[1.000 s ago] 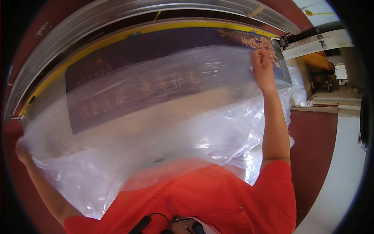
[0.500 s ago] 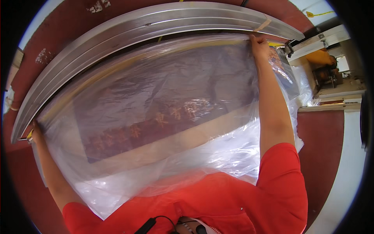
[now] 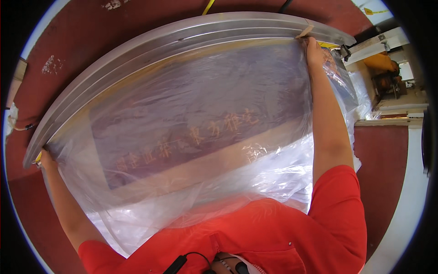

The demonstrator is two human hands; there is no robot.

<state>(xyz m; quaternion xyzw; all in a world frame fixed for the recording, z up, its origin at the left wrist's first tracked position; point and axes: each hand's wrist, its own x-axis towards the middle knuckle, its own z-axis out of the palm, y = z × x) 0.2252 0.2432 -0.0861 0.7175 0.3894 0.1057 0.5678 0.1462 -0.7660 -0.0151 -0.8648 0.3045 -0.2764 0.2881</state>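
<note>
A sheet of clear plastic film [image 3: 214, 176] is stretched across in front of me, over a dark flat panel [image 3: 196, 91] with a row of orange lettering and a tan lower band. My left hand [image 3: 47, 160] is closed on the film's far left corner, its fingertips partly hidden. At the far right corner my right hand [image 3: 313, 52] pinches the film, close below the bar. A long, ridged silver metal bar [image 3: 182, 34] runs along the film's far edge, its lower edge lying close against or over the film. Whether it presses on the film I cannot tell.
Behind the bar is a dark red surface [image 3: 127, 27]. A tan strip of tape [image 3: 305, 31] sticks to the bar's right part. Beyond my right hand are a black clamp-like fitting [image 3: 345, 53], more crumpled plastic [image 3: 362, 96] and a white beam [image 3: 378, 49].
The dark gap between the bar and the film has closed, the bar now sitting nearer the film. The film lies smoother, and both hands appear slightly further right in the picture, still holding its corners.
</note>
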